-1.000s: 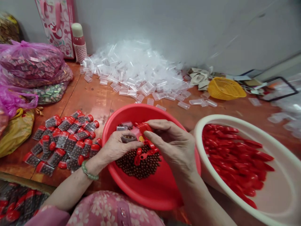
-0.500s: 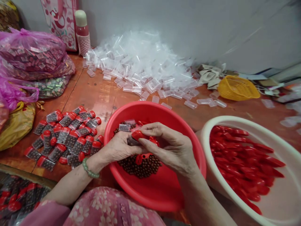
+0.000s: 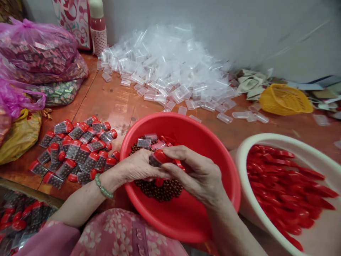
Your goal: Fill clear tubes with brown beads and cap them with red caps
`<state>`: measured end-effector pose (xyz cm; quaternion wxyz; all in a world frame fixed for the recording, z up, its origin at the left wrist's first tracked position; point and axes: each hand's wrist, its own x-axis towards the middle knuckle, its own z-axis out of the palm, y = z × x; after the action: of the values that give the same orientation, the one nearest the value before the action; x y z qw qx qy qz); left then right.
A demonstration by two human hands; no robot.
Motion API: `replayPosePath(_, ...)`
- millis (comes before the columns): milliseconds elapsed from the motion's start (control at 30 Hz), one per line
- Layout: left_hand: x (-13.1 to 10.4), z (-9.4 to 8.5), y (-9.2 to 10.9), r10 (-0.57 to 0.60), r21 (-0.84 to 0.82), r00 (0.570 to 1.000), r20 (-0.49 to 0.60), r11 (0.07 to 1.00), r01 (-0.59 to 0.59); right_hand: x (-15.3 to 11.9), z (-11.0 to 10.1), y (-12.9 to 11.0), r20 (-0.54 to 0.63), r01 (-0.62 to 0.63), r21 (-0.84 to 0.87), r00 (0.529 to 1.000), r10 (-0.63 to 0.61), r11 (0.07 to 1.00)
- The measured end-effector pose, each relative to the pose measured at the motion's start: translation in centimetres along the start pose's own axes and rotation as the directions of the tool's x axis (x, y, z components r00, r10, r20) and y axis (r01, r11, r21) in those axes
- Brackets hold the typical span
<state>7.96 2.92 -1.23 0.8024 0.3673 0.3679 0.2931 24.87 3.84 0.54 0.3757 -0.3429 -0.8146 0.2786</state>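
My left hand (image 3: 135,167) grips a small clear tube filled with brown beads (image 3: 153,161) over the red basin (image 3: 221,156). Pressed onto the tube's end is a red cap (image 3: 161,155), pinched between thumb and fingers of my right hand (image 3: 198,172). Both hands meet above the heap of brown beads (image 3: 160,190) in the basin. A few loose clear tubes (image 3: 144,143) and red caps lie in the basin behind my fingers.
A pile of capped, filled tubes (image 3: 77,151) lies left of the basin. The white bowl (image 3: 255,142) at right holds red caps (image 3: 287,185). Empty clear tubes (image 3: 165,67) are heaped by the wall. Pink bags (image 3: 39,53), a yellow basket (image 3: 285,99) and a bottle (image 3: 98,28) stand around.
My right hand has brought the red cap down onto the tube held in my left hand, and both hands drew closer together. The view has tilted slightly down and right.
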Motion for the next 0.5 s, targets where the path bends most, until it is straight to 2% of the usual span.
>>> replayPosePath(100,0.0,-0.2,0.1,-0.029,-0.059,1.0,0.009,0.998,0.03,-0.6,0.5,-0.4,0.063,0.076,-0.169,0.996,-0.066,0.983)
replayPosePath(267,0.4,0.0,0.3,-0.025,-0.285,0.999,0.04,0.958,0.036,-0.4,1.9,-0.6,0.107,0.188,-0.451,0.982,-0.157,0.873)
replayPosePath(500,0.3,0.0,0.1,-0.008,-0.262,0.996,0.092,0.965,0.032,0.3,2.6,-0.6,0.017,0.255,-0.54,0.956,-0.293,0.802)
